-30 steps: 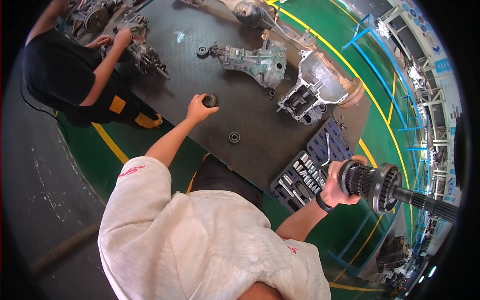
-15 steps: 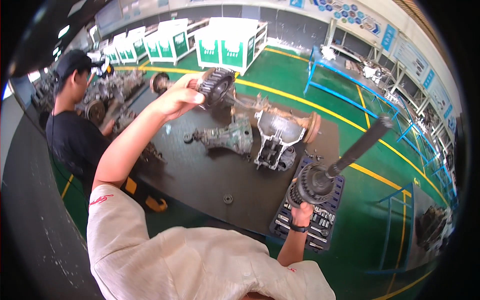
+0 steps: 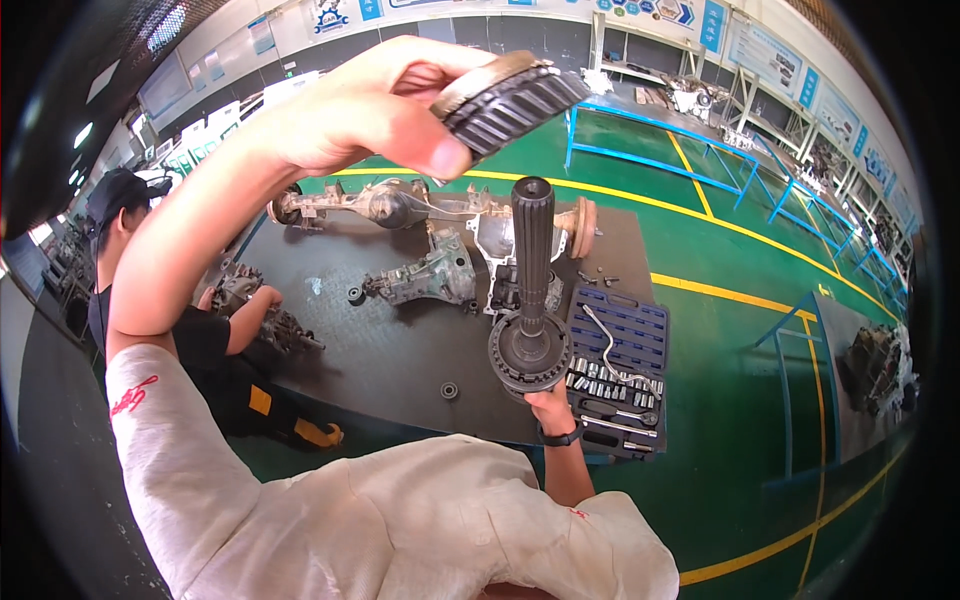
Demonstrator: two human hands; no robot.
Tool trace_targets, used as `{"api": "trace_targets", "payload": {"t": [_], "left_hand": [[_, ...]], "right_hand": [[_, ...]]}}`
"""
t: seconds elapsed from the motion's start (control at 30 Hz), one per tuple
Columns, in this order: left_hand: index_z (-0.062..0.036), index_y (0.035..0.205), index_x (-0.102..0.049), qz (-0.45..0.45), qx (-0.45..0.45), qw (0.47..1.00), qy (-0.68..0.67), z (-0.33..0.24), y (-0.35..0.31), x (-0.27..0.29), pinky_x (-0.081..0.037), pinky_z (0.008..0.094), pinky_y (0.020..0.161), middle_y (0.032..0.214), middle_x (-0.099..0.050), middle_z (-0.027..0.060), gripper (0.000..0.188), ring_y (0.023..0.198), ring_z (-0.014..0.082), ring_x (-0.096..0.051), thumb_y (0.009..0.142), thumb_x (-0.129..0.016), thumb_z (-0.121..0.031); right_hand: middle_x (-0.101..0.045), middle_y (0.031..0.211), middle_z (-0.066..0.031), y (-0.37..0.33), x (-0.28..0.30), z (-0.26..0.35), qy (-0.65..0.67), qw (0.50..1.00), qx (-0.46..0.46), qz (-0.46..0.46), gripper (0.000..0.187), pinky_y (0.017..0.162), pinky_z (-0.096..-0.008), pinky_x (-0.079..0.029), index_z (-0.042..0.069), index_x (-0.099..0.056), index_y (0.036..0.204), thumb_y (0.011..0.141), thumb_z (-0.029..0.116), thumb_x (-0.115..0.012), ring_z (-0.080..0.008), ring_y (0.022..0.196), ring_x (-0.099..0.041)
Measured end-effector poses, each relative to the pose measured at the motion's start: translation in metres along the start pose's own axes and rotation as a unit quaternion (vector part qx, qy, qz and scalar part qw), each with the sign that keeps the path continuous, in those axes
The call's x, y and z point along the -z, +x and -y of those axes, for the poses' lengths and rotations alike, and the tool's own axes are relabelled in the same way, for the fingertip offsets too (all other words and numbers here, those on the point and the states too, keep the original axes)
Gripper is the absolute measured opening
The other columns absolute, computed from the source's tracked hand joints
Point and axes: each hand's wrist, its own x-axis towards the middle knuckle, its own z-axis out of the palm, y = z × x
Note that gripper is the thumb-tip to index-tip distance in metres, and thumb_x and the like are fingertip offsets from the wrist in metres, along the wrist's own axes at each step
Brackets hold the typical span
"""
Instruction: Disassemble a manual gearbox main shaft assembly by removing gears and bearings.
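Note:
My left hand [image 3: 380, 115] is raised high and closed on a dark helical gear [image 3: 515, 105], thumb below and fingers over its edge. Lower and to the right, my right hand [image 3: 553, 400] grips a splined gear shaft [image 3: 533, 260] from beneath. That shaft stands almost upright, its toothed wheel [image 3: 530, 352] at the bottom and its bare splined end pointing up. The gear is apart from the shaft, above its tip. Behind the shaft, an opened gearbox housing [image 3: 495, 240] is partly hidden.
On the dark workbench [image 3: 390, 335] lie a grey casing [image 3: 430, 272], a rusty axle [image 3: 400, 205], a small bearing ring [image 3: 449, 390] and an open socket set [image 3: 625, 340]. A co-worker [image 3: 125, 215] handles metal parts at the left. A blue frame table [image 3: 660, 165] stands beyond.
The shaft has swung from leaning right to nearly upright and moved left. My left hand has brought the gear closer and to the right, above the shaft's end.

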Motion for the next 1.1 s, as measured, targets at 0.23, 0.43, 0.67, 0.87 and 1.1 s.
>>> {"api": "trace_targets", "payload": {"t": [0.23, 0.43, 0.67, 0.87, 1.1], "left_hand": [[0.0084, 0.132, -0.051, 0.054, -0.091, 0.994, -0.021, -0.003, 0.008, -0.011, -0.043, 0.0289, 0.099, 0.116, -0.063, 0.0107, 0.082, 0.107, 0.0161, -0.06, 0.06, -0.082, -0.017], [-0.0047, 0.131, -0.058, 0.07, 0.06, 0.984, 0.152, -0.067, 0.004, -0.046, -0.047, 0.0272, 0.094, 0.109, -0.068, 0.0053, 0.065, 0.099, 0.0122, -0.061, 0.071, -0.08, -0.015], [-0.0023, 0.1, -0.064, 0.084, -0.055, 0.972, 0.213, -0.05, 0.021, -0.054, -0.048, 0.0285, 0.073, 0.085, -0.066, 0.0041, 0.033, 0.076, 0.0118, -0.057, 0.071, -0.077, -0.011], [-0.0011, 0.123, -0.06, -0.007, 0.099, 0.981, 0.166, -0.003, 0.02, -0.07, -0.046, 0.032, 0.094, 0.116, -0.061, 0.0083, 0.07, 0.106, 0.0152, -0.059, 0.058, -0.083, -0.011], [-0.0041, 0.113, -0.063, -0.036, -0.01, 0.965, 0.26, 0.042, 0.019, -0.108, -0.049, 0.0369, 0.081, 0.098, -0.06, 0.0119, 0.064, 0.091, 0.0287, -0.06, 0.054, -0.081, -0.021]], "right_hand": [[-0.058, 0.128, -0.0102, -0.004, -0.004, 0.011, -0.004, 1.0, -0.019, -0.003, 0.099, 0.102, -0.0335, -0.043, -0.003, -0.043, 0.138, 0.059, 0.039, -0.087, -0.0189, 0.116, -0.056], [-0.06, 0.125, -0.0096, 0.003, -0.01, 0.024, -0.004, 1.0, 0.001, 0.008, 0.094, 0.1, -0.0327, -0.044, -0.003, -0.046, 0.135, 0.062, 0.04, -0.087, -0.0179, 0.113, -0.058], [-0.062, 0.12, -0.0092, 0.013, 0.002, 0.032, -0.029, 0.999, 0.011, 0.015, 0.086, 0.097, -0.0318, -0.045, -0.003, -0.05, 0.131, 0.064, 0.036, -0.085, -0.0175, 0.108, -0.059], [-0.062, 0.119, -0.0091, 0.018, -0.007, 0.036, -0.025, 0.999, 0.008, 0.027, 0.083, 0.096, -0.0318, -0.045, -0.003, -0.049, 0.131, 0.066, 0.035, -0.083, -0.0175, 0.108, -0.058], [-0.06, 0.127, -0.0119, 0.024, -0.005, 0.032, -0.01, 0.999, -0.011, 0.045, 0.089, 0.1, -0.0339, -0.044, -0.004, -0.046, 0.134, 0.063, 0.036, -0.084, -0.0199, 0.113, -0.058]]}}
